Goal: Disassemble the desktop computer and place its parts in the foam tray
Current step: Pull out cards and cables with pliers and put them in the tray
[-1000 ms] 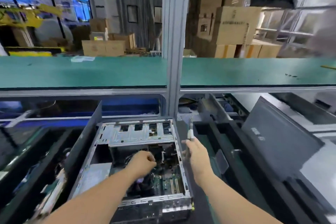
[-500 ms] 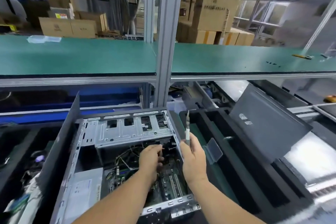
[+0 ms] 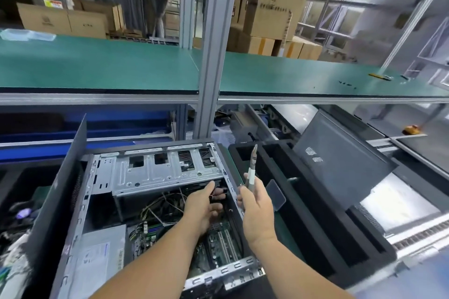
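Under my hands: the desktop computer (image 3: pixel 150 204) lies on its side with the cover off and the inside open to me.
Left hand: my left hand (image 3: pixel 202 204) is down inside the case, fingers curled; the fingertips go in under the edge of the drive cage (image 3: pixel 167 171), among dark connectors. I cannot tell whether they pinch anything.
Right hand: my right hand (image 3: pixel 256 209) is raised just right of the left one, over the case's right wall, closed round the handles of the pliers (image 3: pixel 251 172), whose nose points up and away from me.
Near the left hand: a tangle of cables (image 3: pixel 160 206) just to its left; the motherboard (image 3: pixel 221 243) below the wrist, toward me.
Far left of the left hand: the power supply (image 3: pixel 99 252), a grey box with a label, in the near left corner of the case.
Right of the right hand: the foam tray (image 3: pixel 323 233), black, with deep slots, beside the case.
Beyond the tray: the side panel (image 3: pixel 340 153), dark grey, leaning tilted at the tray's far right.
Above both hands: the green shelf (image 3: pixel 97 68).
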